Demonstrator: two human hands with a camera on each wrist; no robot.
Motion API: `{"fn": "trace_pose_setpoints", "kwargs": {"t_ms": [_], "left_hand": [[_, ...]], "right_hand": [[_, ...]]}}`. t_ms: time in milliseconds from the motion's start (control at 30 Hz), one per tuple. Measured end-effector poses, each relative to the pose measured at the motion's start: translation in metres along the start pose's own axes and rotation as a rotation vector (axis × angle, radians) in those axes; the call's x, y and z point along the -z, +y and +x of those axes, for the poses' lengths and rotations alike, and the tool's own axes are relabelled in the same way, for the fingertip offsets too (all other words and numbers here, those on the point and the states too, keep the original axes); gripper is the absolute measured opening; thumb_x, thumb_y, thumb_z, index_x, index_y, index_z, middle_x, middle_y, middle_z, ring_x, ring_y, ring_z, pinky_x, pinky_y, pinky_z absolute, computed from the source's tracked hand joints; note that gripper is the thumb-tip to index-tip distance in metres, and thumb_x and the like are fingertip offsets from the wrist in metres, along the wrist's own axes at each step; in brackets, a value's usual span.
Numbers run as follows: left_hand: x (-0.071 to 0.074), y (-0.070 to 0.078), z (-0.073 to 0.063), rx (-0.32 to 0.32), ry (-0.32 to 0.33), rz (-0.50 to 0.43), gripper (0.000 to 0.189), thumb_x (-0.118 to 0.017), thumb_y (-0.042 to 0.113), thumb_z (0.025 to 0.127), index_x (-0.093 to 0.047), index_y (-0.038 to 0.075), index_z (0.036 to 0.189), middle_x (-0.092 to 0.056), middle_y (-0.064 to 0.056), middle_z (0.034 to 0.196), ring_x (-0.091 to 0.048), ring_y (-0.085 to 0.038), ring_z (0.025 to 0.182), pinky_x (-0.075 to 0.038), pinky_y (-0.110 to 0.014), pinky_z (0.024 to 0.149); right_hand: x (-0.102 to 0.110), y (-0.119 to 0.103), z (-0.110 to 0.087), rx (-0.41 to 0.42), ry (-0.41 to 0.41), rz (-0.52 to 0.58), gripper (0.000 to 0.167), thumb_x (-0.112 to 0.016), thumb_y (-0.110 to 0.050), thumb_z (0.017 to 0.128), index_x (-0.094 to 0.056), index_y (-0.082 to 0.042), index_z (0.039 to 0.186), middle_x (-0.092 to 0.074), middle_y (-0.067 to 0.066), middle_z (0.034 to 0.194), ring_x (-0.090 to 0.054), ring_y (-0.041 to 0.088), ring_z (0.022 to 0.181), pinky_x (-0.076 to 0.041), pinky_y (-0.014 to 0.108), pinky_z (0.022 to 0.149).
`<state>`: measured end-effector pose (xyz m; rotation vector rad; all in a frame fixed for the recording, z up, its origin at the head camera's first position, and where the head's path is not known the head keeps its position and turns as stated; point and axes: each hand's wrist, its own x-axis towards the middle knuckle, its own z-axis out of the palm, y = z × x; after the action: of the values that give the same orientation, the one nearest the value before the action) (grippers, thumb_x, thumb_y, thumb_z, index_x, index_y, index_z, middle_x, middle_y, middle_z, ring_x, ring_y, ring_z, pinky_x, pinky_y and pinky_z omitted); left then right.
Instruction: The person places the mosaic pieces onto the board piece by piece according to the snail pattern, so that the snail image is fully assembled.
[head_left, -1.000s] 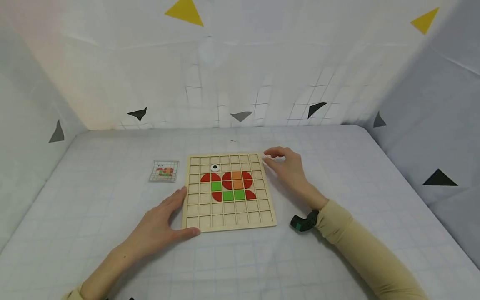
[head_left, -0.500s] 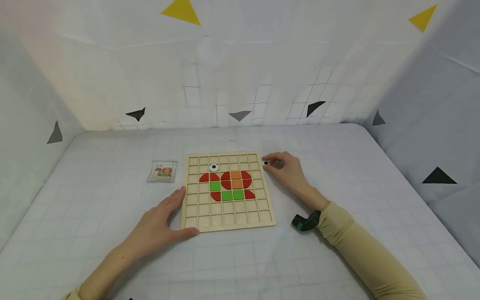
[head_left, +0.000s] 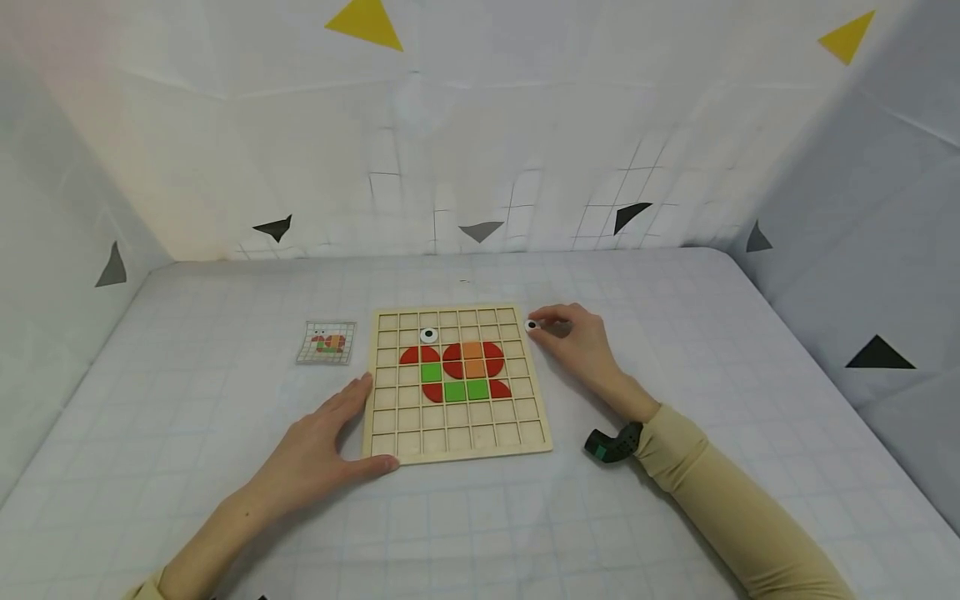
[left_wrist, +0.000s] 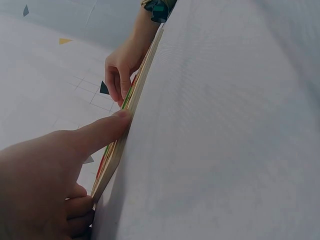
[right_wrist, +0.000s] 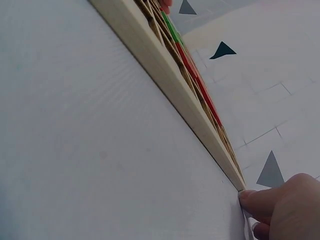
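A square wooden grid board (head_left: 459, 429) lies on the table, with several red, green and orange pieces set in its cells. One round eye piece (head_left: 428, 335), white with a black dot, sits in an upper cell. My left hand (head_left: 315, 454) spreads around the near left corner, fingers along the left edge and the thumb against the front edge. In the left wrist view its thumb (left_wrist: 102, 132) touches the board's side. Just beyond the board's right edge, my right hand (head_left: 581, 337) pinches a second eye piece (head_left: 532, 325) between thumb and fingertips.
Left of the board lies a small picture card (head_left: 326, 342) showing a similar coloured figure on a grid. A dark device (head_left: 612, 443) is worn at the right wrist. White cloth walls (head_left: 480, 125) with black and yellow triangles enclose the table.
The second eye piece has come into view between my right fingertips, after being out of sight a second ago. That hand has shifted slightly nearer; my left hand and the board stay put.
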<state>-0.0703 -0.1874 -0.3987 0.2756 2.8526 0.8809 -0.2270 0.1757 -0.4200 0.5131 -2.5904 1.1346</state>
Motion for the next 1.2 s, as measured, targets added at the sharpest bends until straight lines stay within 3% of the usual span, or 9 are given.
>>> {"fn": "trace_pose_setpoints", "kwargs": {"t_ms": [700, 833, 1000, 1200], "left_hand": [[0.000, -0.001, 0.001, -0.011, 0.005, 0.006, 0.115, -0.074, 0.073, 0.072, -0.025, 0.017, 0.160, -0.027, -0.003, 0.165, -0.028, -0.032, 0.150, -0.031, -0.060, 0.115], [0.000, -0.001, 0.001, -0.011, 0.003, 0.007, 0.116, -0.074, 0.073, 0.072, -0.024, 0.017, 0.160, -0.027, -0.003, 0.165, -0.028, -0.032, 0.150, -0.032, -0.060, 0.115], [0.001, -0.001, 0.002, 0.002, -0.003, 0.014, 0.116, -0.074, 0.073, 0.072, -0.023, 0.019, 0.160, -0.026, -0.003, 0.165, -0.028, -0.032, 0.150, -0.031, -0.060, 0.115], [0.001, 0.000, 0.001, -0.005, -0.003, -0.005, 0.114, -0.072, 0.074, 0.073, -0.024, 0.019, 0.160, -0.026, -0.003, 0.165, -0.027, -0.033, 0.151, -0.031, -0.061, 0.115]], "right_hand": [[0.002, -0.002, 0.001, -0.002, 0.053, -0.019, 0.020, -0.080, -0.017, 0.086, -0.076, -0.009, 0.104, -0.072, 0.009, 0.097, -0.063, 0.024, 0.091, -0.047, 0.036, 0.079], [0.003, -0.017, 0.004, 0.020, 0.088, 0.012, 0.019, -0.080, -0.018, 0.086, -0.076, -0.010, 0.103, -0.072, 0.008, 0.096, -0.062, 0.025, 0.092, -0.047, 0.040, 0.081], [-0.009, -0.048, 0.013, 0.045, 0.028, 0.077, 0.021, -0.081, -0.019, 0.085, -0.077, -0.010, 0.103, -0.072, 0.008, 0.093, -0.061, 0.031, 0.093, -0.048, 0.050, 0.084], [-0.040, -0.079, 0.018, 0.068, -0.065, 0.125, 0.020, -0.079, -0.020, 0.087, -0.076, -0.009, 0.103, -0.072, 0.004, 0.095, -0.061, 0.025, 0.094, -0.050, 0.042, 0.082]]}}
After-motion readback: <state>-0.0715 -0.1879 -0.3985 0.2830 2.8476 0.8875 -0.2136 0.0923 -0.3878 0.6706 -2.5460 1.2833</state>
